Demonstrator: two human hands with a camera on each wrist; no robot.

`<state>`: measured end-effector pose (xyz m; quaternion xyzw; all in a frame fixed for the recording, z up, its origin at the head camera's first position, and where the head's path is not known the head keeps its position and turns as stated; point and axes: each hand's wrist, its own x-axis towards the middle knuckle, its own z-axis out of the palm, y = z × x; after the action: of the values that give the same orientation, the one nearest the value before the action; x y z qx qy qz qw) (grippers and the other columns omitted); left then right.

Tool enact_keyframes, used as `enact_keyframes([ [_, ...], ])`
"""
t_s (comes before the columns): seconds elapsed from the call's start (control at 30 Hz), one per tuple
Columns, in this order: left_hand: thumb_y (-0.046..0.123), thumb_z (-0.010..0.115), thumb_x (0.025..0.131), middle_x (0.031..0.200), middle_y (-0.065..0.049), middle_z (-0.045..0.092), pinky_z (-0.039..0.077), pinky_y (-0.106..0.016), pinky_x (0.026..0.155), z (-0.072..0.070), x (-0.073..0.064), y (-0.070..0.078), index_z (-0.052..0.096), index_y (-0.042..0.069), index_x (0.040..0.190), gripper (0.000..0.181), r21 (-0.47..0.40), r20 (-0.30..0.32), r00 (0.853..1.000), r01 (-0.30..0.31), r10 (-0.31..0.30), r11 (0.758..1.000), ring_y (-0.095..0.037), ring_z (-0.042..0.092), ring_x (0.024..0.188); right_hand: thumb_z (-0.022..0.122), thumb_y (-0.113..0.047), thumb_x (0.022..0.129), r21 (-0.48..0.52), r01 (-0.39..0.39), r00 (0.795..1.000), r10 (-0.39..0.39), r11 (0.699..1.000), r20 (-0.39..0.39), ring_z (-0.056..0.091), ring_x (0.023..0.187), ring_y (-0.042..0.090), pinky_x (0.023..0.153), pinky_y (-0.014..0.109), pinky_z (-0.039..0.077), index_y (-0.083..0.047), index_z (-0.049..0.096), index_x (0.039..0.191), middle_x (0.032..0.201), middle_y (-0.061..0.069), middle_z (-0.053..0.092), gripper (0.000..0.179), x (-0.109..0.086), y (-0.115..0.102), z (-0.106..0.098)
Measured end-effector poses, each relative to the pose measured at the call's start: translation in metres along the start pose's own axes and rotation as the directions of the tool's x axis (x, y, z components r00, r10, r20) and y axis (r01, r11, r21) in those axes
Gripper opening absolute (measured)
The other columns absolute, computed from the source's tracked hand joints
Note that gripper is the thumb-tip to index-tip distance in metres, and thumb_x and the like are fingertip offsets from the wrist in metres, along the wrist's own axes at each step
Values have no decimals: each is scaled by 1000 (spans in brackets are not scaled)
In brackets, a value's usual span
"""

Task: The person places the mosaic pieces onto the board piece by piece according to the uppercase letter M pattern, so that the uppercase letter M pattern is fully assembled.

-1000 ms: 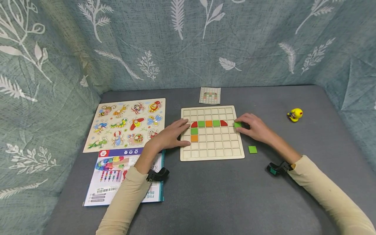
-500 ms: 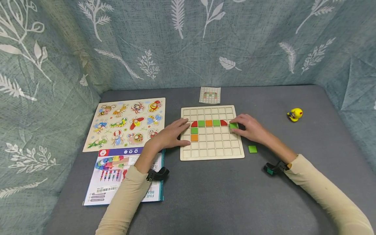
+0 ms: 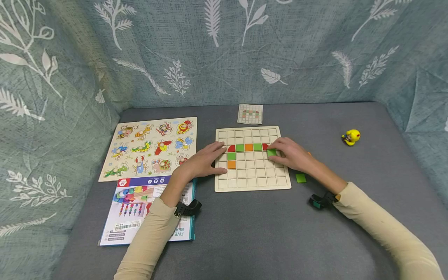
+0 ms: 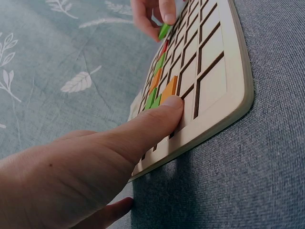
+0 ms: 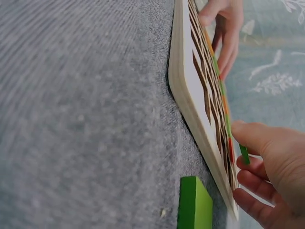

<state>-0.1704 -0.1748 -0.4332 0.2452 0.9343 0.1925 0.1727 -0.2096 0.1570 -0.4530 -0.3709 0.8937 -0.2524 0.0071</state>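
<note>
A wooden grid board (image 3: 253, 182) lies flat on the table. Red quarter-round pieces sit at both ends of a row of green and orange tiles, and a green tile (image 3: 231, 156) and an orange tile (image 3: 231, 165) continue down its left side. My left hand (image 3: 201, 161) rests on the board's left edge, thumb and fingers spread. Between thumb and fingertips, my right hand (image 3: 290, 153) pinches a green square tile (image 3: 271, 153) over the board, just below the right red piece. In the left wrist view that tile (image 4: 164, 31) looks tilted above the grid.
Right of the board lies another green tile (image 3: 301, 178); an orange bit (image 3: 309, 154) shows behind my right wrist. A pattern card (image 3: 250, 114) is behind the board. An insect puzzle (image 3: 150, 147) and a printed box (image 3: 115, 217) are left, a yellow toy (image 3: 351, 137) right.
My right hand has moved left with the green tile, from the board's right edge to below the right red piece. My left hand has stayed put.
</note>
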Motion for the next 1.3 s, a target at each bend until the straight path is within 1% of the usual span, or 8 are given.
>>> enact_keyframes([
  [0.1,46,66,89,162,-11,21,26,-49,120,0,0,0,30,10,153,82,4,-5,1000,-7,7,1000,-30,18,151,73,-22,88,-8,21,1000,-21,1000,-10,57,96,23,79,39,47,-7,70,113,106,10,66,30,1,-1,1],
  [0.3,46,66,90,163,-10,19,25,-50,120,-1,0,2,28,11,154,82,-1,3,1000,5,-5,1000,-30,16,152,75,-19,86,-22,39,999,-39,999,-9,51,80,16,68,31,43,-5,72,111,101,9,63,29,4,-3,2],
  [0.47,46,65,90,163,-10,19,25,-50,120,-1,0,1,28,11,154,82,-5,9,1000,1,0,1000,-30,15,152,76,-19,85,-42,51,999,-51,998,-4,50,77,15,66,30,42,-4,72,112,101,9,62,31,5,-4,4],
  [0.6,46,65,90,163,-10,19,25,-50,120,-1,0,1,28,10,154,82,-6,7,1000,-2,2,1000,-30,15,152,76,-19,85,-47,55,998,-55,997,-3,52,80,17,68,32,43,-4,72,112,103,10,63,31,6,-5,4],
  [0.87,46,66,90,163,-10,19,25,-51,119,-1,0,1,28,10,154,82,-11,7,1000,1,-1,1000,-31,15,152,75,-19,86,-24,36,999,-36,999,8,58,91,21,74,36,48,-10,71,104,106,8,65,21,8,-6,4],
  [1.07,46,65,90,163,-10,18,25,-50,120,0,1,-1,27,11,154,82,-6,10,1000,1,-1,1000,-30,15,152,74,-20,86,-33,32,999,-32,999,22,59,98,24,79,38,50,-10,71,105,108,8,65,22,8,-5,4],
  [1.3,46,65,90,163,-10,18,25,-49,120,0,1,0,27,11,154,83,-7,9,1000,-1,1,1000,-30,15,152,75,-20,86,-28,30,999,-29,999,23,59,101,25,84,40,50,-10,71,104,107,7,66,21,10,-5,5],
])
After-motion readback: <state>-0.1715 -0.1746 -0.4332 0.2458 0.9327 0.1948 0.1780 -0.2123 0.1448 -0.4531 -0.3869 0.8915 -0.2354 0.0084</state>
